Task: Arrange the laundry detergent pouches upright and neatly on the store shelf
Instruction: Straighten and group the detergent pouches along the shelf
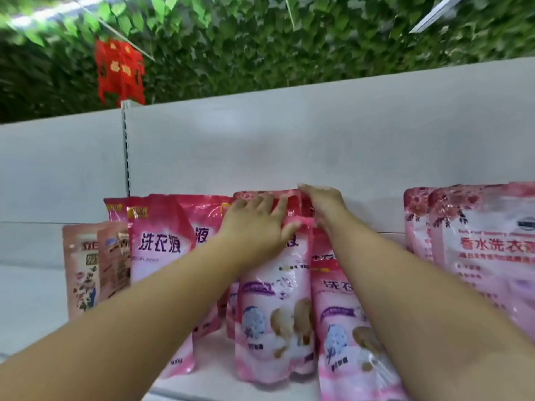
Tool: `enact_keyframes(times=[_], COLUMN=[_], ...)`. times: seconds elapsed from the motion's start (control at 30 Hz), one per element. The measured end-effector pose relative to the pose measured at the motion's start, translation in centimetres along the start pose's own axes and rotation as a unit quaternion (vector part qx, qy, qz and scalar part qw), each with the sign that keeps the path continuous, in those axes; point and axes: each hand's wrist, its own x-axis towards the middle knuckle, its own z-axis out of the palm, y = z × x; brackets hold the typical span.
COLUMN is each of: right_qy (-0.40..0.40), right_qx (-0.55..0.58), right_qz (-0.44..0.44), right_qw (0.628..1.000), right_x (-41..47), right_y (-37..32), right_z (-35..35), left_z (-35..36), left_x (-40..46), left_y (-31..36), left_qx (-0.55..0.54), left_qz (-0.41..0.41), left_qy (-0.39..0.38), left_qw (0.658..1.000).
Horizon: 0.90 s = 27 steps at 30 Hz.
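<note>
Standing near the shelf's front edge, the middle pink pouch [275, 308] is being steadied at its top: the left hand [256, 227] lies over its upper seam with fingers spread and nearly straight, thumb hooked at the edge, pressing more than gripping. Just behind it, the right hand [324, 202] reaches to the top of a rear pouch [269, 195] against the back panel [289, 140]; whether those fingers pinch it or only touch it I cannot tell. Both holds look meant to pull the soft bags upright and into line. Beside them a neighbouring pouch [347, 322] leans forward, and another pink pouch [162, 241] tilts at the left. Larger pouches [486, 256] stand well apart on the right, brownish packets [84, 270] at far left, all on the white shelf [29, 299].
</note>
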Motion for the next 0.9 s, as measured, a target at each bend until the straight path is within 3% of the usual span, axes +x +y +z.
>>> enact_keyframes(times=[0.17,0.33,0.53,0.63,0.73,0.9], right_qy=[0.01,0.02,-0.023,0.004,-0.065,-0.146], right_qx=[0.146,0.18,0.001,0.011,-0.035,-0.234], right_qz=[0.025,-0.039,-0.029,-0.112,-0.163,-0.08], right_qw=[0.989,0.983,0.999,0.994,0.984,0.958], right_x=[1.0,1.6,0.2,-0.5,-1.4,-2.0], right_y=[-0.7,-1.8,0.7,0.1,-1.8,-2.3], right_z=[0.2,0.3,0.3,0.0,0.5,0.8], left_z=[0.8,1.0,0.9,1.0,0.9,0.9], left_x=[-0.6,-0.7,-0.9,-1.0,-1.1,-1.4], left_y=[0.2,0.1,-0.3,-0.5,-0.6,-0.5], left_qx=[-0.048,-0.059,-0.108,-0.098,-0.097,-0.088], left_qz=[-0.016,-0.008,-0.005,0.01,0.021,0.016], left_qy=[0.032,0.073,0.095,0.102,0.109,0.099], left_qw=[0.998,0.996,0.99,0.99,0.989,0.991])
